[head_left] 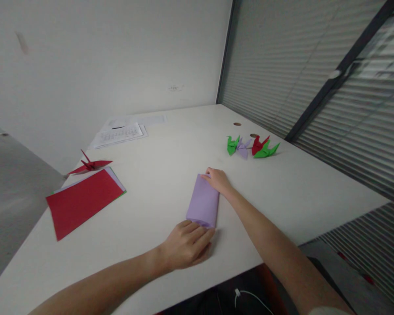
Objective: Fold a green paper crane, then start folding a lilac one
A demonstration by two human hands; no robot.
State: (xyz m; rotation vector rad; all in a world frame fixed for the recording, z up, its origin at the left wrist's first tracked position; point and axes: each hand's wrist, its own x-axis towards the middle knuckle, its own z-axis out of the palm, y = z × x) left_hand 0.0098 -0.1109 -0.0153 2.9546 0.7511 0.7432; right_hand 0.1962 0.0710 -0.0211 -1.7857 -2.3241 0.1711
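A lilac sheet of origami paper (202, 199), bent over into a narrow rectangle, lies on the white table in front of me. Its near end bulges open in a loose curve. My left hand (188, 245) grips that near edge with curled fingers, the fingertips partly hidden. At the far end, my right hand (217, 178) pinches the upper right corner between thumb and fingers.
A stack of coloured paper with a red sheet (87, 199) on top lies left, beside a red paper crane (90, 165). Several small cranes, including a green one (266, 150), stand back right. Written papers (120, 134) lie at the back left. Window blinds (298, 65) border the right side.
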